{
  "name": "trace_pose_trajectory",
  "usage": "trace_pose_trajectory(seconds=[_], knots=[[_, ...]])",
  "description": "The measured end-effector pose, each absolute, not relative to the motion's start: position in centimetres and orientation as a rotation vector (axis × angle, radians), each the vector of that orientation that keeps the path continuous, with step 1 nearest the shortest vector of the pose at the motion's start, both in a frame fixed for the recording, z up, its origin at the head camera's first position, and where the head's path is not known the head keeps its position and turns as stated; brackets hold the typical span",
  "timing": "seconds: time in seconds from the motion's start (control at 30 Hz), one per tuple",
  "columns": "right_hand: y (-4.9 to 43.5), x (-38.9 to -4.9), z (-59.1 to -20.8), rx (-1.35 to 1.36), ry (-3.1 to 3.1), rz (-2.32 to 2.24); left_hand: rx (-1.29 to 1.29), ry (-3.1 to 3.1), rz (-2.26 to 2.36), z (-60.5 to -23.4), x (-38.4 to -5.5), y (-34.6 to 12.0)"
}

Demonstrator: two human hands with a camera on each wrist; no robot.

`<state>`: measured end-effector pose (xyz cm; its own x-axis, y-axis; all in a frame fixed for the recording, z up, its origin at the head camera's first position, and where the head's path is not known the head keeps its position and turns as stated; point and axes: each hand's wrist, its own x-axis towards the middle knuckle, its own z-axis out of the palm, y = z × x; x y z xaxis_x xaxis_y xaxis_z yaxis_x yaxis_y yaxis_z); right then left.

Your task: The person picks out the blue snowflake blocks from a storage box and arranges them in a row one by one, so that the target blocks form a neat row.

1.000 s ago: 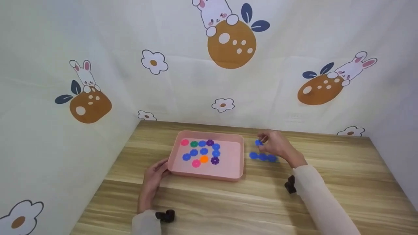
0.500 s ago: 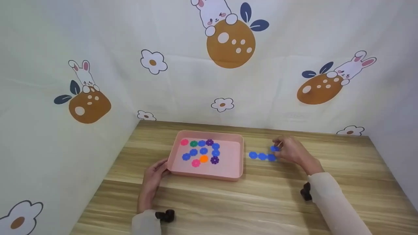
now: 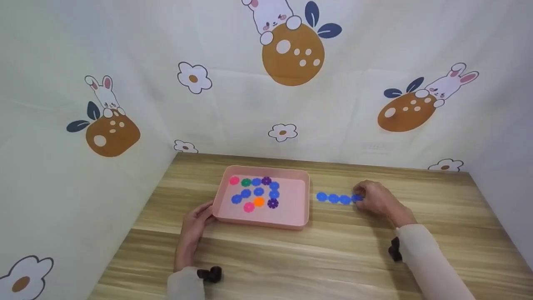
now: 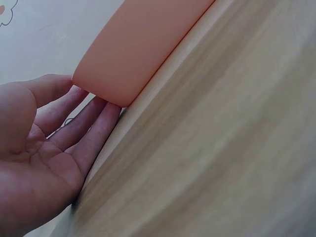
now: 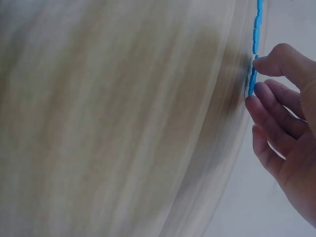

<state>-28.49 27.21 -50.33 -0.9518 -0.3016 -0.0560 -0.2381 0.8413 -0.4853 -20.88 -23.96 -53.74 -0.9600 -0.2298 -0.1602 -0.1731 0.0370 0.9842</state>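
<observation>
A pink tray (image 3: 303, 208) holds several snowflake discs: pink ones, a green disc (image 3: 246, 182), an orange disc (image 3: 259, 201), purple ones and blue ones. At the tray's near left corner, my left hand (image 3: 195, 228) touches its outer side; in the left wrist view the thumb tip meets the corner and the other fingertips reach the wall lower down. Right of the tray, a row of blue snowflake discs (image 3: 333, 198) lies on the table. At the row's right end my right hand (image 3: 377, 200) pinches a blue snowflake disc (image 5: 253, 81), partly covered by the fingers.
The wood-grained table (image 3: 266, 262) meets a patterned cloth wall (image 3: 233, 108) at the back, with more cloth at both sides. Bare table surface shows in front of the tray and around the row.
My right hand has moved right and down toward me, bringing the pinched blue snowflake disc to the row's right end. The left hand stays at the tray.
</observation>
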Motion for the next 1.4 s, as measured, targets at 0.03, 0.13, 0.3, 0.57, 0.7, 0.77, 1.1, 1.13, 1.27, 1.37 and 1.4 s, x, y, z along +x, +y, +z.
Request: trace_pose_trajectory(seconds=[0.03, 0.13, 0.3, 0.57, 0.7, 0.77, 1.1, 1.13, 1.27, 1.37, 1.4], knots=[[27.2, -28.5, -50.3, -0.425, 2.877, -0.745, 0.431, -2.233, -2.105, -53.8, -20.9, -24.0], [27.2, -28.5, -50.4, -0.44, 2.853, -0.776, 0.412, -2.223, -2.113, -53.8, -20.9, -24.1], [27.2, -28.5, -50.6, -0.521, 2.842, -0.825, 0.37, -2.169, -2.139, -54.0, -20.9, -24.3], [27.2, -28.6, -50.2, -0.49, 2.86, -0.842, 0.41, -2.206, -2.133, -53.9, -20.9, -24.1], [26.3, -28.9, -48.6, -0.464, 2.852, -0.873, 0.434, -2.211, -2.129, -53.8, -20.9, -24.0], [25.4, -29.1, -47.7, -0.451, 2.82, -0.913, 0.446, -2.22, -2.121, -53.8, -20.8, -24.0], [18.2, -30.2, -45.0, -0.65, 2.783, -1.012, 0.467, -2.185, -2.129, -54.3, -20.7, -24.1], [17.4, -30.4, -44.9, -0.669, 2.777, -1.019, 0.455, -2.179, -2.13, -54.3, -20.7, -24.1], [14.8, -30.8, -44.3, -0.664, 2.749, -1.042, 0.402, -2.178, -2.115, -54.2, -20.8, -24.0], [13.2, -31.1, -44.3, -0.619, 2.715, -1.055, 0.375, -2.174, -2.112, -54.0, -20.9, -23.9], [12.8, -31.2, -44.4, -0.604, 2.706, -1.055, 0.374, -2.17, -2.116, -54.0, -20.9, -23.9]])
